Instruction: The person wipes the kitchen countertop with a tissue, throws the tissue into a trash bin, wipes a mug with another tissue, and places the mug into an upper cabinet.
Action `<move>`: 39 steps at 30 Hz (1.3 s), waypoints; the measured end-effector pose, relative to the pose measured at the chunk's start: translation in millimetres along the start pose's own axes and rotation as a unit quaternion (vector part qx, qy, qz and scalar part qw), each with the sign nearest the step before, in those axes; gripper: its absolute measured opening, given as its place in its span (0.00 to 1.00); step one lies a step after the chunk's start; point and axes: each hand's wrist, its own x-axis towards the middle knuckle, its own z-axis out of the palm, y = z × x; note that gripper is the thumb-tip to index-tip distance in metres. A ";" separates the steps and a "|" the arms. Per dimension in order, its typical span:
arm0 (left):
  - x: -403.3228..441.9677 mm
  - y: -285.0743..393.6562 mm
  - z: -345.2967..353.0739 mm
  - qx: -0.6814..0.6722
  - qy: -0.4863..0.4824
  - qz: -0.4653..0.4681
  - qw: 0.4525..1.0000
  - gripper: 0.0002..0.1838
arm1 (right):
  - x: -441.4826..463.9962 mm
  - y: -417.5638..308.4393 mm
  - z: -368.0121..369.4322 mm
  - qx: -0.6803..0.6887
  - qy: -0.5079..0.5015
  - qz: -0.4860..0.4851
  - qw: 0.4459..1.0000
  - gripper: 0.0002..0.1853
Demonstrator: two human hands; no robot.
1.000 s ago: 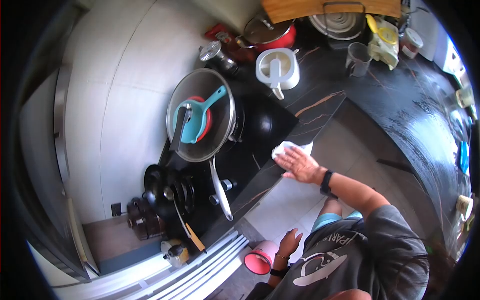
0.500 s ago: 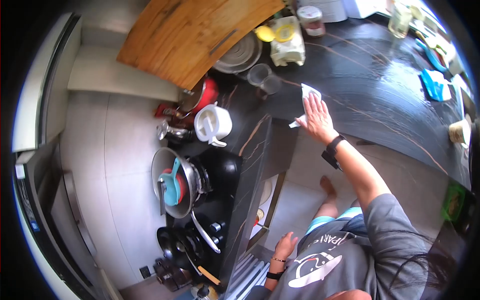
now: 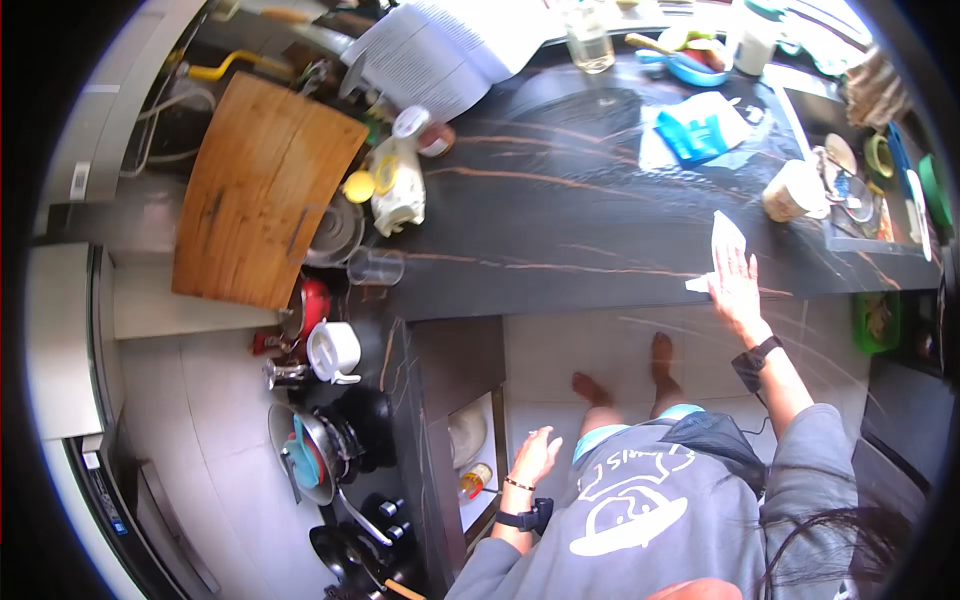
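Observation:
Near the front edge of the dark veined countertop, my right hand presses a white paper towel against the surface. The towel shows past my fingertips and beside my thumb; the rest is under my palm. A patterned cup stands just beyond that hand, to the right. Farther back lies a blue and white packet on a wet-looking patch. My left hand hangs in the air beside my body, fingers loosely apart, with nothing visible in it. An open cabinet with a jar is near it.
A sink with dishes is at the right. A wooden board, a carton, a jar and clear cups stand left. Pans sit on the stove below. A glass bottle stands at the back.
My right hand has slid the paper towel rightward along the counter, toward the patterned cup and sink. My view has turned right, and my left hand still hangs beside me.

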 end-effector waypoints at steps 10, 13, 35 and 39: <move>73.2 146.6 -71.6 -0.101 0.131 0.216 0.962 0.14 | -26.1 126.1 6.5 0.177 0.190 -0.104 0.960 0.27; 95.1 219.4 -92.8 -0.113 0.137 0.284 0.942 0.11 | -11.9 25.5 -42.1 0.297 0.151 -0.203 0.921 0.19; 203.6 504.8 38.4 -0.438 -0.327 0.292 0.785 0.50 | -54.9 305.4 -12.9 0.080 0.108 0.103 0.986 0.30; 205.4 537.2 46.0 -0.485 -0.294 0.216 0.794 0.46 | -59.4 398.4 1.6 0.040 0.137 0.134 0.981 0.32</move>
